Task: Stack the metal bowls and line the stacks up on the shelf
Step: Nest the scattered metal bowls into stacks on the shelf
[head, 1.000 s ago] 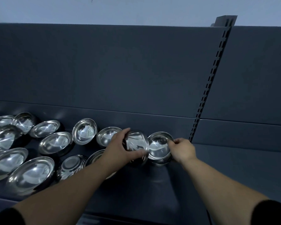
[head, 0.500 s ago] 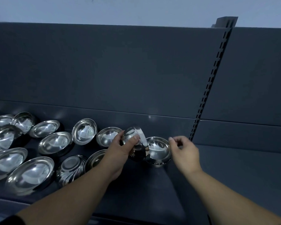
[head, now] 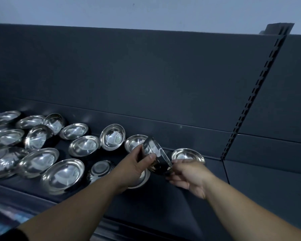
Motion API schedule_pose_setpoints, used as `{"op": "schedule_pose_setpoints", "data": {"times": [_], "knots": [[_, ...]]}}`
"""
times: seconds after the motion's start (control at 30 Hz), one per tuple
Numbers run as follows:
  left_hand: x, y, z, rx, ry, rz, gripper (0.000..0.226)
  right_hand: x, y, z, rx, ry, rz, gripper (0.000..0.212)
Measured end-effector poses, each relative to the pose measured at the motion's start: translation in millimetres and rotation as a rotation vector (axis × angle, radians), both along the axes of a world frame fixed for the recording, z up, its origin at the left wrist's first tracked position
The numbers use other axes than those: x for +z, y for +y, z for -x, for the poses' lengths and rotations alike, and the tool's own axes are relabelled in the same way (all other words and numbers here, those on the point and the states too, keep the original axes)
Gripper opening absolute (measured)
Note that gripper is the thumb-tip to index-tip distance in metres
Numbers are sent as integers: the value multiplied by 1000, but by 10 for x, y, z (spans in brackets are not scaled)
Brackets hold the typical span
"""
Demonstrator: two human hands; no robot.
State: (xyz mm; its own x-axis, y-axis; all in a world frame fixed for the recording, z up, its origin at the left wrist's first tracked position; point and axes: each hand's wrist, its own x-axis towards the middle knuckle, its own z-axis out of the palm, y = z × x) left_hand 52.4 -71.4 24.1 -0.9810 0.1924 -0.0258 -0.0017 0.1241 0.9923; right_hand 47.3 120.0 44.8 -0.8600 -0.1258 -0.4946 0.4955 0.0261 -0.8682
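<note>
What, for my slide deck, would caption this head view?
Left hand holds a tilted metal bowl, right hand by its lower rim; loose bowls crowd the dark shelf.

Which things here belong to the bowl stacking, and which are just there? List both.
Job: tilted bowl in left hand; right hand at its rim; rightmost bowl; loose bowls; shelf.
Just there: slotted upright; back panel; wall.

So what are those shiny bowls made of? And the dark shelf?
The bowls look like polished metal, probably stainless steel: they mirror the light with bright glints. The shelf looks like painted metal, matte dark grey with no shine, though that is less sure.
</note>
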Motion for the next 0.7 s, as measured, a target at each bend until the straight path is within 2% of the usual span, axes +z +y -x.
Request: {"op": "schedule_pose_setpoints", "data": {"times": [0.07,0.13,0.17,0.3,0.37,0.47,0.6,0.7], "knots": [[-51,-136,27,21,52,240,73,6,-33,31,-11,44,-71,8],[-123,-282,75,99,91,550,87,4,-21,88,-62,112,-152,17],[-163,-353,107,141,107,682,86,11,-2,111,-90,154,-196,18],[-233,-511,256,143,169,1259,51,49,117,140,-153,292,-362,15],[-212,-511,295,66,141,1457,37,71,187,128,-177,339,-429,16],[-238,-519,365,-16,117,1463,26,71,305,122,-202,375,-470,17],[-319,-485,470,-79,130,1384,36,41,498,144,-298,385,-477,13],[-350,-445,470,-34,152,1298,31,44,662,150,-349,380,-496,12]]}}
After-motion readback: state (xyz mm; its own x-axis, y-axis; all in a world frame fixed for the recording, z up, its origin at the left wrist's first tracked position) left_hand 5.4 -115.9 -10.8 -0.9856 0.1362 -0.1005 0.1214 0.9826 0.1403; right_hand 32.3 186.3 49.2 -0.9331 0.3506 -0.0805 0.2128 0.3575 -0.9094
